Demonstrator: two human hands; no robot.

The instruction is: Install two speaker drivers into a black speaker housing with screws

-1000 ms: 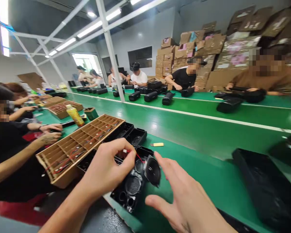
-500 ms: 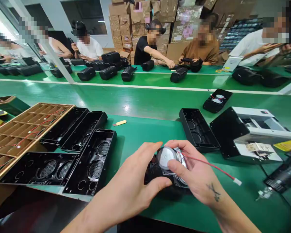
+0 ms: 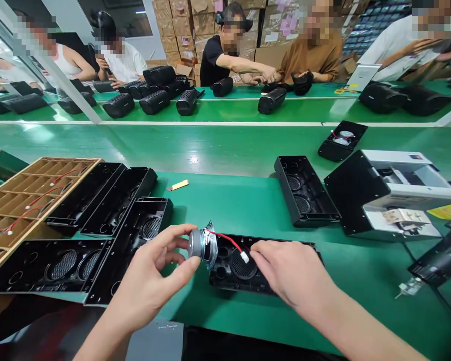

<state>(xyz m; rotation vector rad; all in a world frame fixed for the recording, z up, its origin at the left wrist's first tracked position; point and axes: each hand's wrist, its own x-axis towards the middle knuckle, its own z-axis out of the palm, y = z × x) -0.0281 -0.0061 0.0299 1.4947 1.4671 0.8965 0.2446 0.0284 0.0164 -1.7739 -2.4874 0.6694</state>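
My left hand pinches a small round speaker driver by its silver magnet, held tilted above the left end of a black speaker housing lying open on the green table. A red wire runs from the driver to a white plug. My right hand rests on the housing, its fingertips closed right at the plug; whether they hold it I cannot make out.
Several empty black housings lie at the left beside a cardboard divider tray with wired parts. Another housing and a black-and-white machine stand at the right. Other people work across the green conveyor.
The driver was cupped in both hands over the housing. Now my left hand alone holds it, shifted left and turned on edge, and my right hand has moved to the wire's plug.
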